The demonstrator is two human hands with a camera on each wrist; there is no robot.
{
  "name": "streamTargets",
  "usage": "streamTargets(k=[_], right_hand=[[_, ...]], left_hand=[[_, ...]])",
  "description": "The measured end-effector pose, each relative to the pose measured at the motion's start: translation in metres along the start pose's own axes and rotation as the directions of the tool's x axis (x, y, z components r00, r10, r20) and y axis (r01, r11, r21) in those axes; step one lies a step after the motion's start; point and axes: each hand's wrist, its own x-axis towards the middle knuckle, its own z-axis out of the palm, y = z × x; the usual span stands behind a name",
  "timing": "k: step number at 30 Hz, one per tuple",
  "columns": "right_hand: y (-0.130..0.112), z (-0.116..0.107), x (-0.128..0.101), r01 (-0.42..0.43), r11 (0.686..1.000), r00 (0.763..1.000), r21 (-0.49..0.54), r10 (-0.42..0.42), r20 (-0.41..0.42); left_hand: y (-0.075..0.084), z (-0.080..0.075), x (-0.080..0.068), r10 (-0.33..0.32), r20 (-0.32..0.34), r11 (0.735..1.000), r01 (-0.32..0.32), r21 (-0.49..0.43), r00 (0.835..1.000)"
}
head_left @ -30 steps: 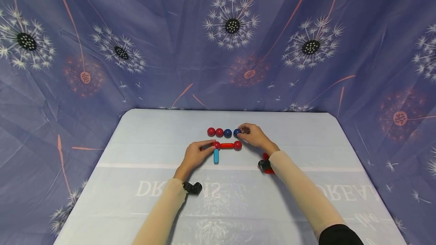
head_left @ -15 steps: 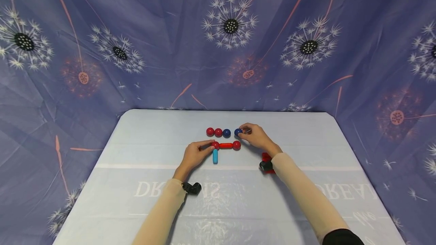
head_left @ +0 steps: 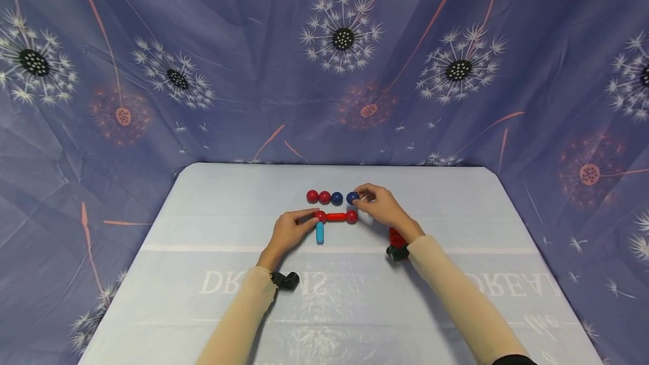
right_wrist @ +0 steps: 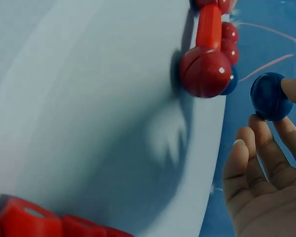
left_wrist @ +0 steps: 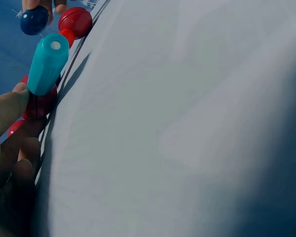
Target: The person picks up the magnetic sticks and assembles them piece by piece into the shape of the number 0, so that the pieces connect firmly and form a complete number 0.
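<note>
1. at the far middle of the desk (head_left: pixel 228 297), right hand (head_left: pixel 381 206): thumb and fingertip pinch a blue ball (head_left: pixel 351 198), the end ball of a row; remaining fingers loosely curled beneath it, as the right wrist view shows (right_wrist: pixel 270 96).
2. left hand (head_left: pixel 290 231): fingers curled, thumb and forefinger pinching the left red ball (head_left: pixel 320 216) of a small assembly lying on the desk.
3. assembly: left red ball, red rod (head_left: pixel 336 217) and right red ball (head_left: pixel 352 217) in a line; a teal rod (head_left: pixel 320 232) runs from the left ball toward the person.
4. row just behind the assembly: two red balls (head_left: pixel 318 196), a second blue ball (head_left: pixel 337 198), then the pinched blue ball, close together.
5. beside the right wrist: a heap of spare red rods (head_left: pixel 397 237), partly hidden by the wrist camera; count cannot be told.
6. progress, as a judgement: early. one side and one leg of a frame are joined; four balls and the spare rods are unattached. whether the pinched ball is off the desk cannot be told.
7. surround: pale printed cover on the desk; blue dandelion-pattern cloth (head_left: pixel 203 44) behind and to both sides.
</note>
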Motion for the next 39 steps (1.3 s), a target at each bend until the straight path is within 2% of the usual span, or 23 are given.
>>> streamTargets(k=[6, 21, 39], right_hand=[[-0.009, 0.004, -0.01, 0.039, 0.999, 0.999, -0.011, -0.04, -0.012], [-0.028, 0.027, -0.034, 0.15, 0.989, 0.987, 0.015, -0.151, 0.055], [-0.025, 0.057, -0.048, 0.168, 0.985, 0.976, 0.034, -0.171, 0.136]], left_hand=[[0.001, 0.0, 0.0, -0.013, 0.0, 1.0, 0.013, -0.003, 1.0], [0.001, 0.0, 0.001, 0.002, 0.004, 1.0, -0.002, 0.007, 1.0], [0.001, -0.001, 0.001, -0.008, 0.011, 1.0, 0.008, 0.001, 1.0]])
